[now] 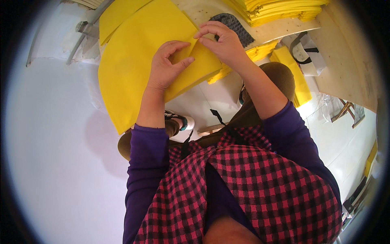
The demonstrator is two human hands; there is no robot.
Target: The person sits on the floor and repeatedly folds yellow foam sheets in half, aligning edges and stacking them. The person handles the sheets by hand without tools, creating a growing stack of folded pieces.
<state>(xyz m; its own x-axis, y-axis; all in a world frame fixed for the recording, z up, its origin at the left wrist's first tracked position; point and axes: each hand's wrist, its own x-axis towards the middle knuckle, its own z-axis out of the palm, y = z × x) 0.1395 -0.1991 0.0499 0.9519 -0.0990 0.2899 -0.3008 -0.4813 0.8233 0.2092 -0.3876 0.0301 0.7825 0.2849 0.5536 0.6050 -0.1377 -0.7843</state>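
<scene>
A large yellow sheet [134, 61], which looks like soft fabric or felt, lies across the worktable and hangs over its near left edge. My left hand [167, 65] rests on it, thumb and fingers apart, with nothing between them. Just to the right, my right hand [221, 42] has its thumb and forefinger drawn together at a raised edge of the yellow material, seemingly pinching it. The exact contact at those fingertips is small and hard to see. Behind the right hand lies a dark grey textured pad [233, 28], partly covered by that hand.
A thick stack of yellow sheets [280, 12] sits at the back right of the wooden table [276, 31]. More yellow pieces [260, 52] are below the table's edge. To the right stand a white bag [310, 53] with a black strap and a wooden panel [349, 53].
</scene>
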